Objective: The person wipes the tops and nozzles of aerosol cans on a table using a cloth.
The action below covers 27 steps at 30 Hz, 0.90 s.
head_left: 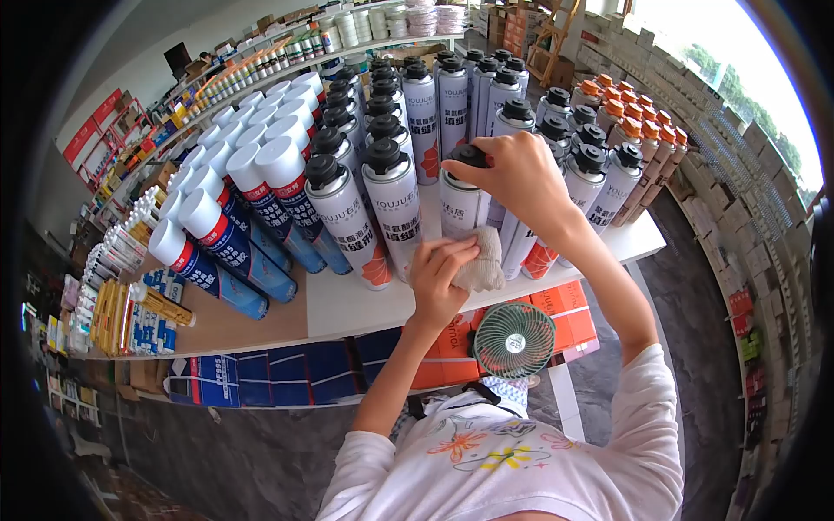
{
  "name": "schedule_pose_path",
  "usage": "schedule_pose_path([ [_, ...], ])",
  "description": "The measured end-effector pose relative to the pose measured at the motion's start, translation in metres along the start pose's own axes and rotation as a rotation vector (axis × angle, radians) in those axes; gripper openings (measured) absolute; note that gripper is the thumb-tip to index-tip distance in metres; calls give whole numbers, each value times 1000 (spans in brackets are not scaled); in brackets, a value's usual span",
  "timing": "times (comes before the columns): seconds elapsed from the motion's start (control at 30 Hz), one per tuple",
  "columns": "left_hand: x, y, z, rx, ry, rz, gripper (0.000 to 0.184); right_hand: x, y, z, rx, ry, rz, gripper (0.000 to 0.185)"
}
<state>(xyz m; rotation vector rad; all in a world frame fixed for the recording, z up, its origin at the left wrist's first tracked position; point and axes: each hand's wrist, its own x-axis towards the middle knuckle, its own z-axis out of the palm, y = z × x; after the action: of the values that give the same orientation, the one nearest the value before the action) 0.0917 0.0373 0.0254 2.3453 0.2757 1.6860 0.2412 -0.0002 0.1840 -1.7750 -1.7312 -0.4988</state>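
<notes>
My right hand (519, 174) grips the black cap end of a white spray can (462, 207) from above, fingers wrapped round its top. Against the lower part of that can, my left hand (443, 271) presses a beige folded cloth (480, 260) held in its fingers. The can looks upright near the front edge of the white table (347, 310); its base is hidden behind the cloth. Similar black-capped cans (387, 195) stand close on the left, and more (591, 178) stand on the right.
White-capped blue cans (217, 221) fill the table's left side, with yellow tubes (161, 304) beyond. Orange-capped cans (630, 130) stand at the far right. Below the table edge are orange boxes (569, 317), blue boxes (287, 375) and a green fan (514, 340) near my body.
</notes>
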Motion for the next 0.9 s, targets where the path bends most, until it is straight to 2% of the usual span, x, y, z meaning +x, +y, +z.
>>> schedule_pose_path([
  [0.07, 30, 4, -7, -22, 137, 60, 35, 0, -1, 0, -8, -1, -15, 54],
  [0.2, 54, 3, -9, -44, 236, 148, 37, -2, -4, -4, -84, 39, -22, 55],
  [0.23, 47, 1, -6, -49, 231, 147, 37, -3, -5, -6, -143, 49, -38, 55],
  [0.43, -24, -16, 11, -27, 110, 57, 38, 7, 7, -22, -34, -22, -13, 56],
  [0.5, -28, -14, 6, -72, 55, -11, 40, 14, 13, -33, 99, -236, 26, 55],
  [0.53, -26, -14, 2, -84, 33, -18, 41, 22, 12, -44, 78, -453, 164, 49],
  [0.57, -23, -13, -2, -72, 44, -12, 41, 27, 16, -50, 83, -551, 213, 57],
  [0.63, -19, -11, -9, -83, 25, -17, 42, 31, 26, -50, 138, -514, 121, 65],
  [0.7, -10, -7, -15, -80, 34, -10, 43, 31, 33, -50, 96, -494, 141, 67],
  [0.77, 1, -1, -19, -84, 53, 46, 43, 33, 44, -40, 259, -485, -71, 62],
  [0.8, 5, 1, -21, -88, 50, 45, 43, 36, 47, -37, 309, -538, -102, 57],
  [0.83, 11, 2, -23, -63, 50, 66, 43, 36, 52, -31, 309, -541, -96, 57],
  [0.9, 22, 2, -24, -44, 51, 84, 43, 36, 58, -22, 620, -595, -17, 60],
])
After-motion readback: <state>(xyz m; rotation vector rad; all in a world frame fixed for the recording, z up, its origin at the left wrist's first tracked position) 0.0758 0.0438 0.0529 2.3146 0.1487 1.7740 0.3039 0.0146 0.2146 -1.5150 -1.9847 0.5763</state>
